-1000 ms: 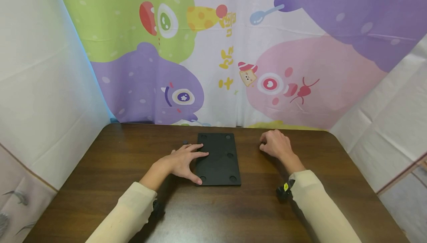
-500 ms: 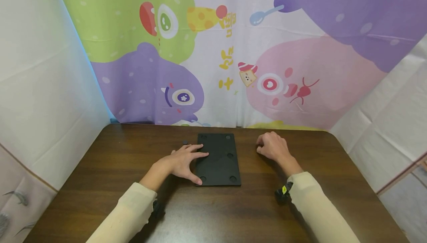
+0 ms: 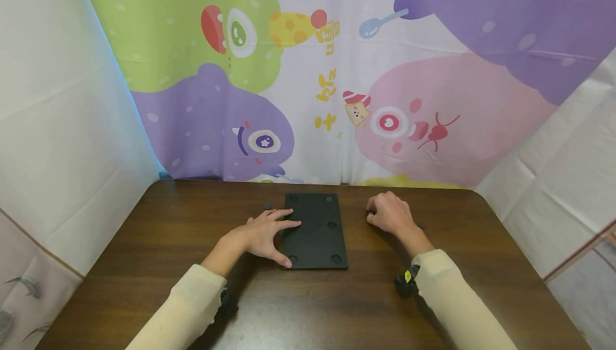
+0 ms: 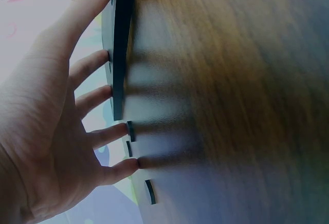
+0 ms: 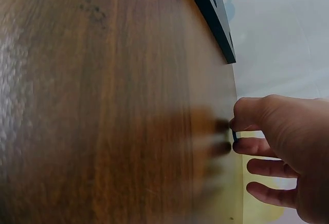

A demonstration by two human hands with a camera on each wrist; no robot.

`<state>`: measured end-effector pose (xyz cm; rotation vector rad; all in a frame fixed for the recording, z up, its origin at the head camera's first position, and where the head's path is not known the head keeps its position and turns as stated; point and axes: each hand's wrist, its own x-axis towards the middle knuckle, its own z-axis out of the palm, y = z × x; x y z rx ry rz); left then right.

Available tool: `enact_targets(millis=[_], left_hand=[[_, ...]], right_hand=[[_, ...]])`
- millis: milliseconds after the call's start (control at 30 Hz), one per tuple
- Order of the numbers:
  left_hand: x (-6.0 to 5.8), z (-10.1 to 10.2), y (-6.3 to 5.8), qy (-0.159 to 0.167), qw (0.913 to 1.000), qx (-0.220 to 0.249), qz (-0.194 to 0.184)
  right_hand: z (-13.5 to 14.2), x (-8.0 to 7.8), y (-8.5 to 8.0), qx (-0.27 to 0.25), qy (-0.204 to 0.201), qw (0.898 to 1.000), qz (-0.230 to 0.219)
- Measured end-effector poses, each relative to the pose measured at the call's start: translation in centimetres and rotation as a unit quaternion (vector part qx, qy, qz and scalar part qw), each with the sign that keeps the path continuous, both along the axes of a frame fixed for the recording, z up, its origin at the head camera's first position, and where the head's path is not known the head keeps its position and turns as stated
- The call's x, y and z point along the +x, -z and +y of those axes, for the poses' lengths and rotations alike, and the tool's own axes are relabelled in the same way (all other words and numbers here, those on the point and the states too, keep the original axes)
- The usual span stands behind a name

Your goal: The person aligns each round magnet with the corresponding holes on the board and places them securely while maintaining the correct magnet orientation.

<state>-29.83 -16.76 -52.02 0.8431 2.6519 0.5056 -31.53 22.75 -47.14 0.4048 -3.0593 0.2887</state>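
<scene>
While left (image 3: 262, 234) touches one board (image 3: 315, 243), right (image 3: 391, 212) pinches piece (image 5: 235, 135).

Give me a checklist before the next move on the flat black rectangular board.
1. Flat black rectangular board lying on the brown wood-grain table: ok.
2. Left hand touching it with thumb and fingertips: ok.
3. Right hand pinching a small thin dark piece: ok.
4. Piece set on the board: not ok, held off to its right.
5. Round black marks on the board being empty recesses: cannot tell.
</scene>
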Motion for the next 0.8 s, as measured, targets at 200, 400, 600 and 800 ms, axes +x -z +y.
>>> enact_targets(millis=[200, 400, 600, 800], left_hand=[[0.1, 0.0, -0.1, -0.002, 1.0, 0.0, 0.0], [0.1, 0.0, -0.1, -0.002, 1.0, 0.001, -0.001], [0.1, 0.0, -0.1, 0.001, 1.0, -0.001, 0.004], [0.1, 0.0, -0.1, 0.003, 1.0, -0.005, 0.007]], right_hand=[[-0.4, 0.1, 0.0, 0.002, -0.006, 1.0, 0.003], [-0.8, 0.2, 0.0, -0.001, -0.009, 1.0, 0.0], [-1.4, 0.3, 0.0, 0.003, -0.015, 1.0, 0.006], [-2.1, 0.6, -0.1, 0.006, -0.031, 0.999, 0.015]])
